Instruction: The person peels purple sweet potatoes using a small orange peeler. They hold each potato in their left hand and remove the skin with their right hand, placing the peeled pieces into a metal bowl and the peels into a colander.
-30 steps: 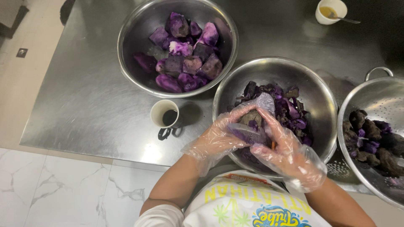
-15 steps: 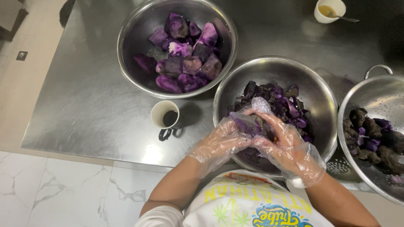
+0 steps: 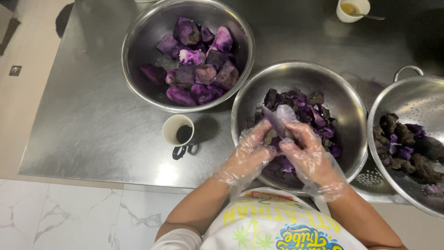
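Both my hands wear clear plastic gloves and meet over the middle steel bowl [image 3: 344, 99]. My left hand [image 3: 249, 150] and my right hand [image 3: 307, 155] together grip one purple yam piece [image 3: 275, 125], partly skinned, held just above the bowl's near side. Dark purple peels [image 3: 319, 118] lie heaped in that bowl under my fingers. The gloves hide most of the piece.
A larger steel bowl [image 3: 138, 51] at the back left holds several peeled purple chunks [image 3: 199, 69]. A steel colander [image 3: 411, 99] at the right holds dark unpeeled yams [image 3: 407, 143]. A small cup of dark liquid [image 3: 179, 130] stands between bowls; another cup with a spoon [image 3: 352, 9] sits far back.
My hands have drawn closer together around the yam piece and turned it over the middle bowl. The bowls and cups have not moved.
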